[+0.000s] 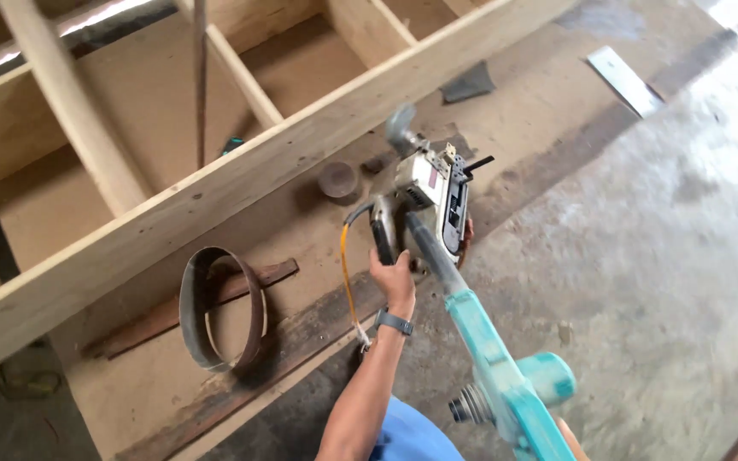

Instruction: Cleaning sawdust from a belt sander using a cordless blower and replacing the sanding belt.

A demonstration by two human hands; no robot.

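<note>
My left hand [395, 280], a watch on its wrist, grips the black rear handle of a white and grey belt sander [431, 192] that is tilted up off a brown board [301, 230]. An orange cable [347, 277] runs from the sander down past my wrist. A teal blower [506, 380] with a long dark nozzle points at the sander's side. Only a sliver of my right hand [571, 437] shows at the bottom edge, under the blower's body, holding it.
A large pale wooden frame [215, 183] with compartments lies across the upper left. A loose sanding belt loop [219, 309] stands on the board over a dark wooden slat [143, 329]. A small round dark disc [337, 179] lies near the sander. Concrete floor [659, 256] is at the right.
</note>
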